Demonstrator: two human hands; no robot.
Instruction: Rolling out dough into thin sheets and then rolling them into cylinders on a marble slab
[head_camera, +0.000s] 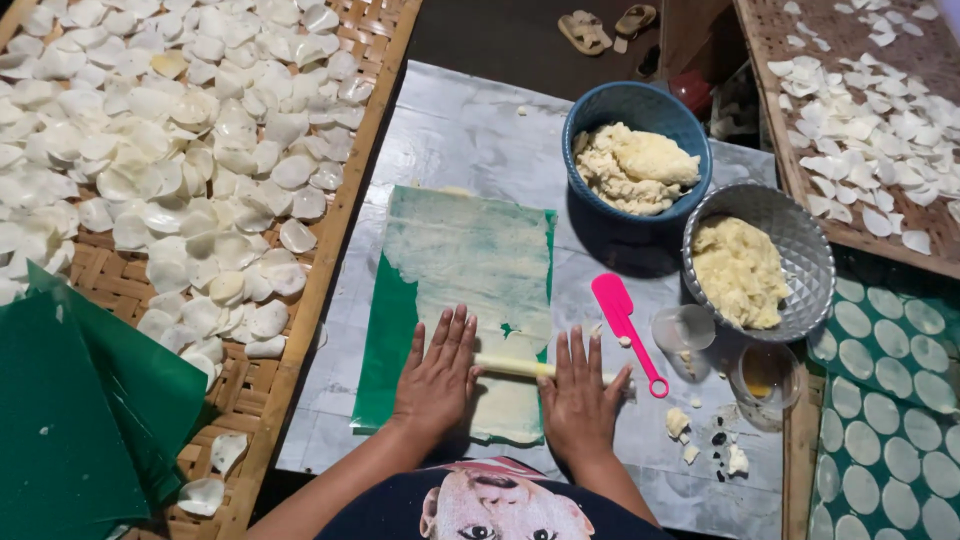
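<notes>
**Mia:** Both hands lay flat and open on the thin pale-yellow rolling stick (512, 367). No fingers curled round it. The left hand (436, 378) pressed on one end and the right hand (578, 397) pressed on the other, palms down.

**Tom:** Where was the stick?

**Mia:** It lay across the near end of the thin flat sheet of pale dough (478, 262), which was spread on a green plastic sheet (385, 340) on the grey metal-covered table (450, 130).

**Tom:** So which step was that?

**Mia:** Rolling the dough thin, I think. The next push would need even pressing from both palms, away from the body, so the sheet did not tear.

**Tom:** What else was close by?

**Mia:** Just right of the right hand were a pink plastic scraper (622, 318) and small dough crumbs (680, 425). A little clear cup (683, 327) and a small glass of yellow oil (765, 380) stood near them.

**Tom:** And farther?

**Mia:** A shiny silver metal bowl of yellow dough (760, 262), then a blue plastic bowl of lumpy pale dough (636, 160). On the left a woven bamboo tray (300, 330) was full of white round chips (180, 150).

**Tom:** Was anything in the way?

**Mia:** Not in front. The blue bowl sat just beside the dough's far right corner, so a long roll could come near it.
</notes>
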